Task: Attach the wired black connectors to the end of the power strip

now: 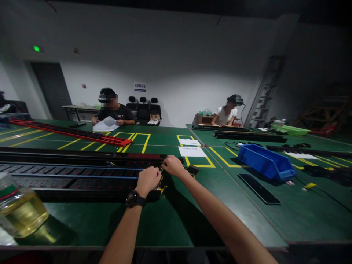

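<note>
Black power strip (pixel 82 179) apparently under both hands (pixel 148 179).

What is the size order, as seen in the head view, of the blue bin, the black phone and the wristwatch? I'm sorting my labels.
1. blue bin, largest.
2. black phone, flat beside the bin on the table.
3. wristwatch, smallest, on the left hand, though it is nearest the camera.

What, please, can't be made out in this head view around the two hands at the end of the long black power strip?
- Left hand: its curled back hides the fingers and any grip.
- Right hand: fingertips blurred against the dark power strip end.
- Yellow wires: too small to trace.
- Bottle: cut off by the left edge.
</note>
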### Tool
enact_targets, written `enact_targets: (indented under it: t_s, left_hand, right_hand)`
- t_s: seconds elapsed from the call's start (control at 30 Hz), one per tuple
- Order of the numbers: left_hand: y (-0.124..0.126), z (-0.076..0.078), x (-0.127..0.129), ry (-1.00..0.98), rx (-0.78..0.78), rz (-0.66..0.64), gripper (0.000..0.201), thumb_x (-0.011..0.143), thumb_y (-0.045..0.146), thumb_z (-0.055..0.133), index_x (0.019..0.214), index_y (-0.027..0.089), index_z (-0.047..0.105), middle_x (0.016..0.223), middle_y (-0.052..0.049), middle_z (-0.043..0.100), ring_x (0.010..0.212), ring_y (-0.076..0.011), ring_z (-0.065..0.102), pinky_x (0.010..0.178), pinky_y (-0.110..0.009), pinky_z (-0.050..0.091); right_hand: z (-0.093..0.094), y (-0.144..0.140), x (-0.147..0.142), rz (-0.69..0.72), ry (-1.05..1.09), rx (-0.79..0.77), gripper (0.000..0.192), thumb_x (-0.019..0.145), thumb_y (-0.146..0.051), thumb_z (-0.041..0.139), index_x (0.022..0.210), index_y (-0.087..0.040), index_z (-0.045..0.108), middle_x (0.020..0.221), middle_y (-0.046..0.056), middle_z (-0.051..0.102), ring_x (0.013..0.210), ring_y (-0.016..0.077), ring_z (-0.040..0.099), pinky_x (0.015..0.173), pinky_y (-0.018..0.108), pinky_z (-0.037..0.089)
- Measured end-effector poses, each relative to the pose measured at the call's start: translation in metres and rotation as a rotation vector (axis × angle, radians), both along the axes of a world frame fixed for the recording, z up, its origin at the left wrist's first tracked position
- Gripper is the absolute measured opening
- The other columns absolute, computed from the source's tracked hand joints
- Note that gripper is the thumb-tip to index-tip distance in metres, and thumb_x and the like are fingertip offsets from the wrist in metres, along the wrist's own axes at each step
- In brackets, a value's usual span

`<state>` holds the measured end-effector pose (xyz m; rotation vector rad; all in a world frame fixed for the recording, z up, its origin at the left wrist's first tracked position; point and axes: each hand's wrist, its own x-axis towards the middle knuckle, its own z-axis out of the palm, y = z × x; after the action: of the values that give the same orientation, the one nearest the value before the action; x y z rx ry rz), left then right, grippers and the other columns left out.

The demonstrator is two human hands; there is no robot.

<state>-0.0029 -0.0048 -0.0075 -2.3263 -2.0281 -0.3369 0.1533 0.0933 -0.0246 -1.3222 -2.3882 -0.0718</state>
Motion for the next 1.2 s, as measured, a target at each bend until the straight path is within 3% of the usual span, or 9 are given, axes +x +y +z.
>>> enact_targets:
  t_s: [0.2,0.37,0.53,0.63,0.8,1.0,1.2]
  left_hand:
    - [0.000,-0.002,0.000,-0.003,0.014,-0.009,0.037,0.104,0.034,0.039,0.097,0.020,0.073,0.106,-0.012,0.076,0.100,-0.0251,0.074,0.083,-0.032,0.052]
    - [0.001,-0.004,0.000,0.000,0.028,-0.011,0.035,0.103,0.031,0.040,0.097,0.020,0.072,0.105,-0.012,0.076,0.099,-0.0260,0.074,0.081,-0.033,0.052]
    - [0.002,-0.004,-0.002,0.020,0.016,-0.009,0.031,0.102,0.028,0.042,0.099,0.018,0.072,0.107,-0.014,0.076,0.100,-0.0269,0.074,0.082,-0.033,0.053]
    - [0.002,-0.004,-0.002,0.028,0.018,-0.016,0.029,0.101,0.027,0.043,0.099,0.018,0.071,0.107,-0.013,0.075,0.100,-0.0267,0.074,0.081,-0.033,0.053]
    - [0.002,-0.003,0.000,0.018,0.029,-0.013,0.036,0.104,0.033,0.039,0.097,0.020,0.072,0.102,-0.011,0.076,0.097,-0.0251,0.073,0.080,-0.032,0.052]
    - [0.001,0.000,0.001,0.016,0.005,-0.015,0.037,0.104,0.035,0.039,0.094,0.020,0.071,0.104,-0.011,0.076,0.096,-0.0244,0.073,0.078,-0.031,0.051]
    - [0.005,0.004,0.000,0.018,-0.022,-0.012,0.038,0.104,0.037,0.038,0.091,0.021,0.070,0.102,-0.009,0.075,0.094,-0.0239,0.072,0.077,-0.030,0.050]
  right_hand:
    - [0.001,0.012,-0.010,-0.019,0.012,-0.049,0.018,0.087,-0.023,0.066,0.087,-0.020,0.084,0.094,0.010,0.076,0.088,0.0217,0.067,0.075,0.027,0.047]
    - [0.000,0.009,-0.016,0.120,0.029,0.010,0.020,0.092,-0.026,0.064,0.091,-0.021,0.084,0.096,0.009,0.073,0.095,0.0220,0.065,0.082,0.028,0.047]
    - [0.007,0.004,-0.013,0.165,0.288,0.023,0.018,0.095,-0.027,0.064,0.091,-0.020,0.079,0.091,0.006,0.072,0.088,0.0187,0.063,0.080,0.027,0.046]
    - [0.013,0.000,0.012,0.142,0.475,-0.008,0.024,0.096,-0.036,0.059,0.087,-0.019,0.074,0.081,0.003,0.070,0.073,0.0156,0.059,0.069,0.026,0.044]
    - [0.002,-0.013,0.088,0.073,0.628,-0.090,0.036,0.089,-0.053,0.062,0.078,-0.019,0.069,0.065,0.000,0.062,0.062,0.0152,0.053,0.059,0.026,0.037]
    - [-0.032,-0.013,0.177,-0.238,0.785,-0.137,0.035,0.083,-0.052,0.061,0.071,-0.019,0.064,0.065,0.004,0.062,0.062,0.0186,0.054,0.059,0.030,0.038]
    - [-0.047,-0.004,0.208,-0.564,0.633,-0.155,0.022,0.085,-0.037,0.060,0.076,-0.018,0.068,0.078,0.010,0.071,0.076,0.0234,0.064,0.068,0.032,0.041]
